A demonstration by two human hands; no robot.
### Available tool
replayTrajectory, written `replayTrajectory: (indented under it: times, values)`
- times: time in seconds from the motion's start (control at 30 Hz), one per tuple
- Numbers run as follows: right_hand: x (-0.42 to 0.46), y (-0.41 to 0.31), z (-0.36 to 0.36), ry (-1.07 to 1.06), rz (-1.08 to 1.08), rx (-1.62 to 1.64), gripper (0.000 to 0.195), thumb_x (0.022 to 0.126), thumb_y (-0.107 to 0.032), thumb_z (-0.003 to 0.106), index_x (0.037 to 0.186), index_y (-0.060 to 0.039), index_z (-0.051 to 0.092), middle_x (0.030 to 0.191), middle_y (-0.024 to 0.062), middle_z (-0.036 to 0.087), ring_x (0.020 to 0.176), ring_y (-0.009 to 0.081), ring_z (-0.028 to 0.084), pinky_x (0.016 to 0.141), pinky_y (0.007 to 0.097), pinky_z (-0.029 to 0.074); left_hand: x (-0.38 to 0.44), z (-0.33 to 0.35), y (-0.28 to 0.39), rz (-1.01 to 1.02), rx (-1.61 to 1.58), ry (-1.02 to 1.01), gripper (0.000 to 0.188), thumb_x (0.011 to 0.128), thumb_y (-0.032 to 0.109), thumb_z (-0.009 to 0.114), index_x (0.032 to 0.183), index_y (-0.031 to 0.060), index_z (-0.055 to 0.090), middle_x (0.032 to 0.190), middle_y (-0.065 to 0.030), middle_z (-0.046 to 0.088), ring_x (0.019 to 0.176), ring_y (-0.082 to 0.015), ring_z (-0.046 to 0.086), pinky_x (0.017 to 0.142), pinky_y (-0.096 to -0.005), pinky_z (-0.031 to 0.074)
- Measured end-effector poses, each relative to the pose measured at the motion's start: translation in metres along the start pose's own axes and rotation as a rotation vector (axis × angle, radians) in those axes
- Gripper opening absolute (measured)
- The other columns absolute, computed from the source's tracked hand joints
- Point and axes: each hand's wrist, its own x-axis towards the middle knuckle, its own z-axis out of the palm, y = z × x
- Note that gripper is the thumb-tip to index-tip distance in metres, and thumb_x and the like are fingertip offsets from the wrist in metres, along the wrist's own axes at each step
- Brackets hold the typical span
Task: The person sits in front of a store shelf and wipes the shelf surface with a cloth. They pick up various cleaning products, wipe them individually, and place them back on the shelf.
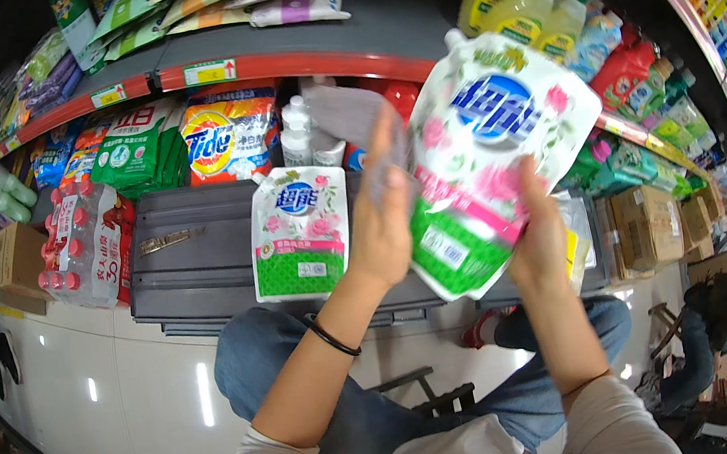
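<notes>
My right hand (538, 234) grips the lower right side of a white, green and pink laundry detergent refill pouch (484, 127), tilted and raised in front of the shelf. In my left hand (383, 238) is a thin greyish-purple cloth (360, 119), bunched along the fingers and blurred at its edges. That hand is beside the raised pouch's left edge; whether the cloth touches the pouch I cannot tell. A second pouch (300, 237) of the same design lies face up on the dark grey bottom shelf (193, 284), just left of my left wrist.
Tide powder bags (229, 134) and white bottles (295, 134) stand behind the bottom shelf. A shrink-wrapped bottle pack (89, 247) is at the left. Above runs a red shelf edge (300, 64). Cardboard boxes (645, 227) stand at the right; another person (718, 319) sits beyond.
</notes>
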Motion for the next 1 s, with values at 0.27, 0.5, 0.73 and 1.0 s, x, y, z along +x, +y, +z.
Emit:
replayTrajectory:
  times: [0.27,0.5,0.73,1.0]
  values:
    - [-0.068,0.025,-0.057,0.147,0.119,0.003,0.045,0.105,-0.031,0.041,0.139,0.0001,0.044,0.134,0.0116,0.054,0.122,0.0214,0.053,0.104,0.0376,0.042,-0.084,0.053,0.007,0.23,0.434,-0.727,0.062,0.094,0.035,0.047,0.15,0.011,0.035,0.14,-0.0266,0.045,0.137,-0.0401,0.037,0.118,-0.0594,0.011]
    - [-0.104,0.033,-0.095,0.076,0.152,0.047,0.042,0.104,-0.028,0.048,0.135,0.0005,0.047,0.129,0.0093,0.057,0.116,0.0187,0.056,0.101,0.0354,0.044,-0.067,0.066,0.006,0.295,0.474,-0.567,0.062,0.096,0.033,0.048,0.151,0.0077,0.032,0.139,-0.0264,0.045,0.134,-0.0422,0.039,0.117,-0.057,0.013]
    - [-0.128,0.048,-0.102,0.047,0.154,-0.219,0.039,0.104,-0.034,0.049,0.102,0.002,0.062,0.085,0.0007,0.061,0.077,0.0075,0.053,0.067,0.0265,0.043,-0.069,0.072,0.01,0.208,0.309,-0.681,0.06,0.097,0.034,0.041,0.149,0.0041,0.036,0.129,-0.0259,0.052,0.131,-0.041,0.042,0.117,-0.0562,0.014]
    - [-0.124,0.033,-0.097,-0.063,0.177,-0.492,0.049,0.106,-0.039,0.039,0.101,0.0048,0.061,0.089,0.0039,0.062,0.083,0.0091,0.052,0.076,0.0275,0.045,-0.063,0.063,0.008,0.284,0.319,-0.736,0.059,0.092,0.031,0.047,0.146,0.0078,0.044,0.097,-0.0178,0.062,0.116,-0.036,0.052,0.117,-0.0554,0.016]
